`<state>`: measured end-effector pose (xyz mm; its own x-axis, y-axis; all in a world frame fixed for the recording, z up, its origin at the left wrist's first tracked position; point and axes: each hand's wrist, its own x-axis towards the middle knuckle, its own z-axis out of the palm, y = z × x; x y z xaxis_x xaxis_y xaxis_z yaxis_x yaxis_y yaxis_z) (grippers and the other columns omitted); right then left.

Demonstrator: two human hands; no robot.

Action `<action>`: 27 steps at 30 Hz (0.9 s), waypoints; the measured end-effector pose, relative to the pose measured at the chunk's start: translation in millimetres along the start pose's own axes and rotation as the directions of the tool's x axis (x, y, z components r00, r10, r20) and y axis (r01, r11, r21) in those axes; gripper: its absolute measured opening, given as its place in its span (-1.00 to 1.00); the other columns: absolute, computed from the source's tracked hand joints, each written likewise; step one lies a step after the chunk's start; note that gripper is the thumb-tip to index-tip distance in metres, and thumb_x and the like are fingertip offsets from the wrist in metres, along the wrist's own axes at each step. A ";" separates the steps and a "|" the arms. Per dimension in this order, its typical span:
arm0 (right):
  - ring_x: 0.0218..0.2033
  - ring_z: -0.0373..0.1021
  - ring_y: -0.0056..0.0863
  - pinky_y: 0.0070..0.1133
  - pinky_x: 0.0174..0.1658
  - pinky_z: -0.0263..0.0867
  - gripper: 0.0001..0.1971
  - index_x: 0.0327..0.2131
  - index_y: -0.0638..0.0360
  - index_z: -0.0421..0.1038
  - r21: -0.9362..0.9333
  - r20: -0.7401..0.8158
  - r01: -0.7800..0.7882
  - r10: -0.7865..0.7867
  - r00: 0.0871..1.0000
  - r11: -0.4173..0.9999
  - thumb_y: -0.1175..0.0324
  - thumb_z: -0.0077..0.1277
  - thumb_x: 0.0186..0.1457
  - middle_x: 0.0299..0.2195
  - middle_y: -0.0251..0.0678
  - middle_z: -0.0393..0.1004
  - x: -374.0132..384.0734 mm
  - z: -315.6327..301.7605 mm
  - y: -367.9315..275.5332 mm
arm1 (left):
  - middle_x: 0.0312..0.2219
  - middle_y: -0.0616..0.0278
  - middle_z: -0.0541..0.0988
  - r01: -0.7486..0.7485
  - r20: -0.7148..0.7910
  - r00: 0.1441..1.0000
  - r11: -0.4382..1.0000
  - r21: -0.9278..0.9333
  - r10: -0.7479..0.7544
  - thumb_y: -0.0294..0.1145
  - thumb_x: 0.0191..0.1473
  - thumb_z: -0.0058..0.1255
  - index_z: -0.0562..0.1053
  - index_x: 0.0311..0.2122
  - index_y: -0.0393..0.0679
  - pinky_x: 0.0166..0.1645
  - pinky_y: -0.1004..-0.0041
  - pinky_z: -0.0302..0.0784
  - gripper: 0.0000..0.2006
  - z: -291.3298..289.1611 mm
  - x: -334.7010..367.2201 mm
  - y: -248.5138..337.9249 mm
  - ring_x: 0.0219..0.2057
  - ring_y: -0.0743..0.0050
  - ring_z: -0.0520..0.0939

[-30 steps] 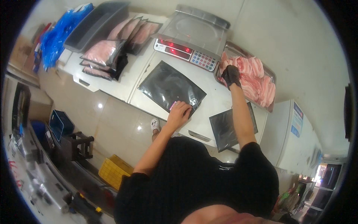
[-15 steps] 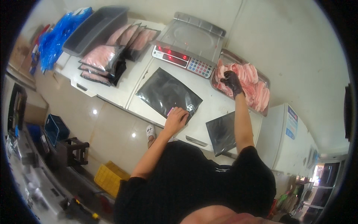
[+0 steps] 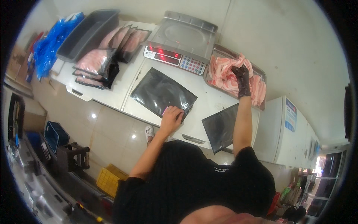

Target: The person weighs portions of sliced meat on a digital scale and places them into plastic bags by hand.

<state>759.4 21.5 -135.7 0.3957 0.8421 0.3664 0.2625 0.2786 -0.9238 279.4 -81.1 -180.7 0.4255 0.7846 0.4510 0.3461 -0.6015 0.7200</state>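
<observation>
My right hand point(image 3: 242, 79), in a dark thin glove, reaches into a metal tray point(image 3: 265, 80) of sliced pork belly point(image 3: 225, 72). Its fingers are closed on some of the slices, and the fingertips are partly hidden among them. My bare left hand point(image 3: 172, 118) pinches the near edge of a flat black plastic bag point(image 3: 160, 91) lying on the white worktop. A small pink piece point(image 3: 164, 111) shows beside its fingers; what it is I cannot tell. Another black bag point(image 3: 219, 128) lies partly under my right forearm.
Behind the bag stands a scale point(image 3: 182, 37) with a lit red display. To the left are filled meat packs point(image 3: 95, 61), a grey bin point(image 3: 87, 35) and blue plastic point(image 3: 56, 44). A white cabinet point(image 3: 270, 127) stands right; a yellow crate point(image 3: 111, 180) sits on the floor.
My right hand has shifted within the tray and now grips the slices, some of which are raised and disturbed. My left hand stays at the bag's edge. The whole view has shifted slightly.
</observation>
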 end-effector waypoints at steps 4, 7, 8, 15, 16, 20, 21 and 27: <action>-0.15 0.58 -0.31 -0.36 0.00 0.51 -0.78 -0.06 0.15 0.47 0.341 0.031 -0.080 0.074 0.997 0.937 0.38 0.14 0.25 -0.21 -0.22 0.63 -10.9 21.3 -14.4 | -0.41 0.16 0.57 0.019 -0.011 1.000 1.000 0.015 -0.019 -0.50 0.04 0.20 0.59 -0.32 -0.18 -0.14 0.21 0.44 -0.93 -2.9 -2.6 -4.0 -0.31 0.08 0.55; -0.07 0.58 -0.21 -0.23 0.02 0.52 -0.77 -0.02 0.08 0.44 0.529 0.053 -0.085 0.068 0.996 0.844 0.41 0.11 0.27 -0.17 -0.14 0.63 -15.7 13.0 -12.9 | -0.41 0.15 0.56 -0.005 -0.018 1.000 1.000 0.002 0.005 -0.50 0.04 0.20 0.59 -0.31 -0.18 -0.16 0.20 0.44 -0.92 -2.3 0.2 -0.7 -0.32 0.07 0.54; -0.07 0.58 -0.20 -0.22 0.03 0.51 -0.76 0.00 0.06 0.43 0.574 0.054 -0.094 0.077 0.996 0.814 0.39 0.10 0.28 -0.16 -0.14 0.63 -17.6 10.9 -12.2 | -0.42 0.15 0.56 -0.018 -0.023 1.000 1.000 -0.001 0.018 -0.50 0.03 0.20 0.59 -0.31 -0.18 -0.17 0.20 0.44 -0.91 -1.8 1.9 0.1 -0.33 0.07 0.54; -0.14 0.56 -0.25 -0.30 -0.03 0.50 -0.69 0.06 0.07 0.38 0.530 0.105 -0.083 0.032 0.994 0.844 0.33 0.11 0.27 -0.17 -0.20 0.59 -46.9 29.5 -33.2 | -0.26 0.19 0.64 0.355 0.150 0.933 0.770 -0.530 -0.327 -0.28 0.26 0.14 0.60 -0.09 -0.25 0.05 0.36 0.52 -0.74 5.3 58.4 61.5 -0.13 0.33 0.63; -0.16 0.56 -0.32 -0.37 -0.07 0.50 -0.70 0.03 0.13 0.41 0.471 0.128 -0.092 0.035 0.991 0.877 0.34 0.13 0.25 -0.18 -0.22 0.58 -55.8 44.1 -49.2 | -0.20 0.19 0.65 0.414 0.223 0.903 0.611 -0.675 -0.366 -0.20 0.33 0.08 0.59 -0.04 -0.28 0.10 0.37 0.51 -0.67 11.4 74.8 68.3 -0.08 0.37 0.63; -0.22 0.48 -0.61 -0.61 -0.19 0.43 -0.75 -0.10 0.20 0.46 0.135 0.195 -0.119 0.091 0.977 0.984 0.43 0.20 0.15 -0.25 -0.39 0.55 -101.2 99.2 -112.4 | -0.14 0.13 0.62 0.476 0.396 0.860 0.225 -0.850 -0.322 0.00 0.41 -0.16 0.40 0.16 -0.27 0.09 0.30 0.54 -0.49 43.3 132.3 72.0 -0.07 0.32 0.64; -0.22 0.48 -0.62 -0.62 -0.19 0.42 -0.73 -0.09 0.20 0.46 0.075 0.233 -0.152 0.131 0.964 0.985 0.43 0.22 0.14 -0.25 -0.40 0.56 -110.9 96.3 -109.4 | -0.14 0.12 0.61 0.541 0.497 0.807 0.060 -0.839 -0.319 0.03 0.43 -0.20 0.36 0.20 -0.25 0.08 0.28 0.55 -0.47 44.1 138.2 77.9 -0.08 0.30 0.64; -0.20 0.50 -0.27 -0.42 -0.12 0.43 -0.65 -0.13 0.22 0.46 -0.181 0.237 0.305 -0.259 0.936 0.935 0.50 0.34 0.00 -0.21 -0.23 0.52 -160.2 135.3 -134.9 | -0.13 0.20 0.59 0.624 0.564 0.747 0.078 -0.778 -0.352 -0.07 0.45 -0.31 0.36 0.17 -0.16 -0.08 0.25 0.59 -0.57 36.9 120.6 80.6 -0.18 0.36 0.64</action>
<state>541.6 -88.6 -84.8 0.0937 0.8257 0.5563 0.5251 0.4338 -0.7322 389.4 -40.5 -87.7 0.6677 0.7131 -0.2136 -0.3578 0.5590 0.7480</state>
